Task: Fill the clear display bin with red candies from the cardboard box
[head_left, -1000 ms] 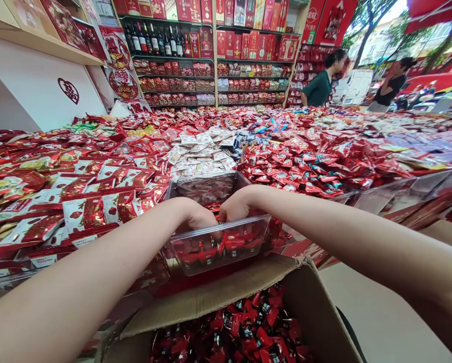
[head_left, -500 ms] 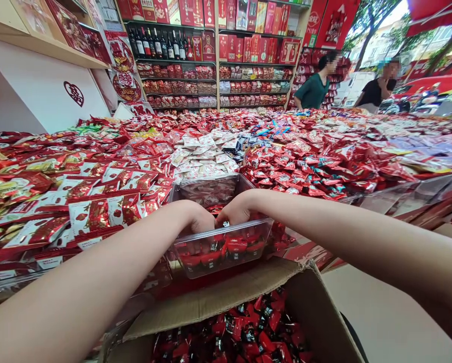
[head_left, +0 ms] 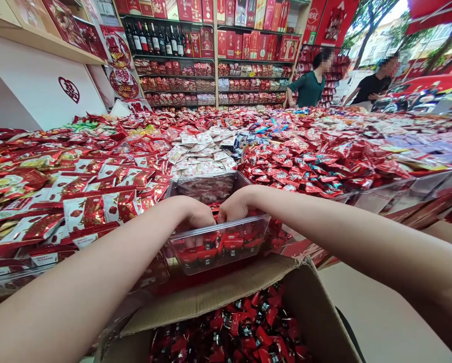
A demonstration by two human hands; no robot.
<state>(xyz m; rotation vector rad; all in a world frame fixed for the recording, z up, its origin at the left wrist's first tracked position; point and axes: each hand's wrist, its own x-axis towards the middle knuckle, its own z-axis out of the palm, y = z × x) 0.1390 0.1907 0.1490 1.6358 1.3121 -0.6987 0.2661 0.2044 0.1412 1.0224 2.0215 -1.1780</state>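
My left hand (head_left: pixel 201 216) and my right hand (head_left: pixel 235 207) reach down side by side into a clear plastic bin (head_left: pixel 220 228). Red wrapped candies (head_left: pixel 231 242) with black labels lie in it, visible through the front wall. Both hands touch the candies near the front of the bin. Fingertips point downward and are partly hidden by the candies and the shiny plastic, so their grip is unclear. Below the bin, nearer me, stands an open cardboard box (head_left: pixel 210 301) holding many similar red and black candies (head_left: pixel 244 325).
Red and white snack packets (head_left: pixel 101 209) are heaped on the left. White packets (head_left: pixel 203 154) lie behind the bin, red packets (head_left: pixel 294 161) to its right. Bottles (head_left: pixel 155 40) stand on back shelves. Two people, one in a green top (head_left: pixel 311 89), are at the far right.
Both hands stay in the bin with only small shifts. The view has moved slightly. The far-right person in black has lowered a hand from the head.
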